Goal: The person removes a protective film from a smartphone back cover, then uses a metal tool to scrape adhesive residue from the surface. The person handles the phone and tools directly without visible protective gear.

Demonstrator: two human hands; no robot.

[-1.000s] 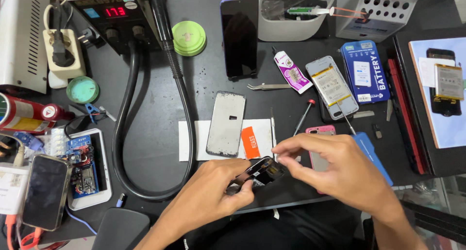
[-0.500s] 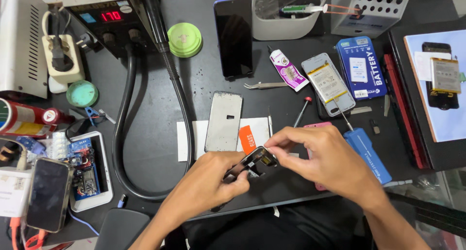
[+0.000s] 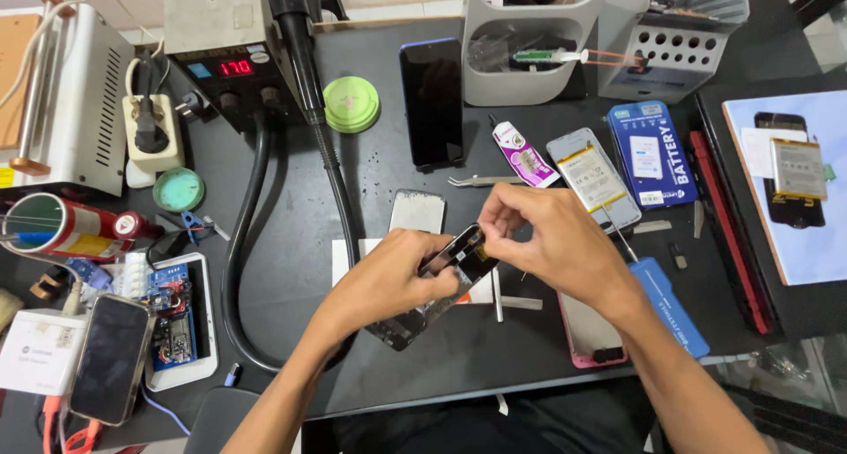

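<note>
My left hand [image 3: 393,277] and my right hand [image 3: 547,242] meet over the middle of the black work mat [image 3: 291,233]. Together they grip a small dark phone part [image 3: 460,253], held tilted above the mat; the left pinches its lower end, the right fingertips its upper end. Under my left hand lies a cracked dark phone screen [image 3: 408,323]. A grey phone back panel [image 3: 417,210] rests on a white sheet just behind my hands. A pink phone frame [image 3: 589,335] lies below my right wrist.
A hot-air station with a red display [image 3: 234,66] and its thick black hose [image 3: 240,269] stand at the left. Tweezers [image 3: 481,180], a glue tube [image 3: 519,152], batteries [image 3: 593,176], a blue box [image 3: 655,154], a dark phone [image 3: 432,101], a green disc [image 3: 351,104] and a spray can [image 3: 66,227] surround the mat.
Both hands have lifted the small dark part up and away from me, toward the grey back panel. The pink frame under my right hand has come into view.
</note>
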